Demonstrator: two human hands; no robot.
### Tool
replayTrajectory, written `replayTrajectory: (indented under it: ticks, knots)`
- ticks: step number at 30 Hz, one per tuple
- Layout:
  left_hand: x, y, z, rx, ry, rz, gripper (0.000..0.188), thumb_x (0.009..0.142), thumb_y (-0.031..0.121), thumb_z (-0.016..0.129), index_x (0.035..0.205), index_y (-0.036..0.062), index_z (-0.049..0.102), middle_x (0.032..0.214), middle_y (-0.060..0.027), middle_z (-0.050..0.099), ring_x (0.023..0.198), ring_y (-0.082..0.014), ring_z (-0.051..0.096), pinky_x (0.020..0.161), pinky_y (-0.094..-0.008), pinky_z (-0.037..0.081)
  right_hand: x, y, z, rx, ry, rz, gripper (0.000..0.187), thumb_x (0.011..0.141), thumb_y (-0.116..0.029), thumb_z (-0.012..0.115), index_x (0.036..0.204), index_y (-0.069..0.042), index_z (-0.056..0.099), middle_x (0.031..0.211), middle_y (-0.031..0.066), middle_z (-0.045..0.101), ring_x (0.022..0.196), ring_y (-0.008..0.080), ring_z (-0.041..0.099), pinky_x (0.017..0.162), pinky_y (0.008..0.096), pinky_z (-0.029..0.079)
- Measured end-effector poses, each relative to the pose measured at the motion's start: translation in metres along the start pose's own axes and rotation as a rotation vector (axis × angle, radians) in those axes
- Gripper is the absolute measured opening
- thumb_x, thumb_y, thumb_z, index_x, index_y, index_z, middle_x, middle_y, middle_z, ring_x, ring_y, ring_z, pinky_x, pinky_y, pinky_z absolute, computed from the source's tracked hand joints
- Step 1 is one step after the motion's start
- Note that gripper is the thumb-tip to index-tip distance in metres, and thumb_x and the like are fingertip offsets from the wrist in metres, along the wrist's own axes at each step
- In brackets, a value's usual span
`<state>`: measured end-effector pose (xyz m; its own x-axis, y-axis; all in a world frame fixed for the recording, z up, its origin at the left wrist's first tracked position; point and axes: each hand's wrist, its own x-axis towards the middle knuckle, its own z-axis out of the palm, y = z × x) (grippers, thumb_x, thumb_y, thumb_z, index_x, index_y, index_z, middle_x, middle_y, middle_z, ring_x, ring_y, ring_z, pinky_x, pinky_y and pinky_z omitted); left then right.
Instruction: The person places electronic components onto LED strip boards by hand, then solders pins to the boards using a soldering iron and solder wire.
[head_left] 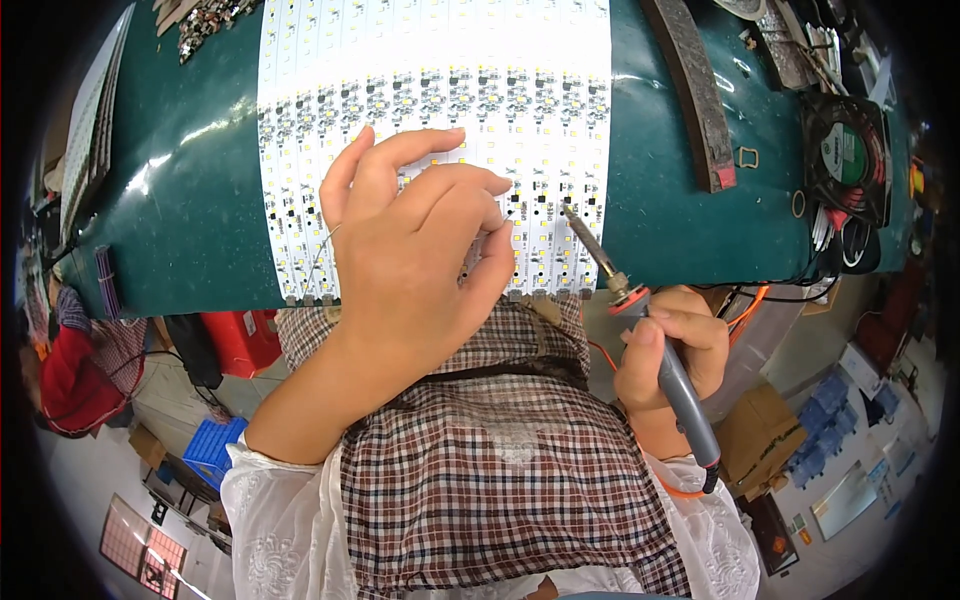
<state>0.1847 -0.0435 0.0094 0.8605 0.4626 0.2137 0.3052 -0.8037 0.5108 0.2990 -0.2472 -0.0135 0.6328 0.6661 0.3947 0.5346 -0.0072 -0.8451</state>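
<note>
A white panel of LED circuit-board strips lies side by side on the green table. My left hand is over its middle, thumb and index finger pinched together, the other fingers curled and lifted. A thin silvery solder wire shows at the hand's outer edge; its end at the fingertips is too fine to make out. My right hand grips a grey soldering iron with a red collar near the table's front edge. The iron's tip points up and left, at a small black component on the right-hand strips.
On the green table, a dark metal bar lies right of the panel, with a small black fan beyond it. Stacked panels stand at the left. An orange cord hangs near my right arm. A checked apron covers my lap.
</note>
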Motion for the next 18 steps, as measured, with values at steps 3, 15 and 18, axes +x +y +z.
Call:
replayTrajectory:
  ticks: [3, 15, 18]
  knots:
    - [0.000, 0.000, 0.001, -0.005, 0.002, -0.003, 0.017, 0.070, 0.005, 0.075, 0.077, 0.0130, 0.061, 0.096, 0.0032, 0.072, 0.115, -0.0272, 0.057, 0.107, -0.0543, 0.028, 0.001, -0.004, 0.000, 0.012, 0.007, 0.041, 0.025, 0.079, 0.003, 0.072, 0.097, 0.000, 0.054, 0.077, 0.0130, 0.063, 0.057, 0.0166, 0.057, 0.052, 0.0285, 0.045]
    - [0.001, -0.001, 0.002, 0.013, 0.004, 0.002, 0.017, 0.071, 0.008, 0.077, 0.078, 0.0153, 0.064, 0.098, 0.0052, 0.069, 0.116, -0.0254, 0.057, 0.107, -0.0533, 0.029, 0.006, -0.002, 0.015, 0.050, -0.052, -0.015, 0.026, 0.078, 0.002, 0.075, 0.094, 0.001, 0.056, 0.073, 0.0156, 0.065, 0.051, 0.0154, 0.058, 0.046, 0.0264, 0.044]
    - [0.000, -0.002, 0.003, 0.007, 0.007, 0.005, 0.017, 0.071, 0.009, 0.078, 0.078, 0.0153, 0.064, 0.098, 0.0051, 0.068, 0.115, -0.0252, 0.057, 0.106, -0.0527, 0.030, 0.004, -0.002, 0.017, 0.053, -0.049, -0.014, 0.025, 0.077, 0.002, 0.075, 0.093, 0.002, 0.056, 0.072, 0.0161, 0.065, 0.052, 0.0161, 0.059, 0.046, 0.0272, 0.045]
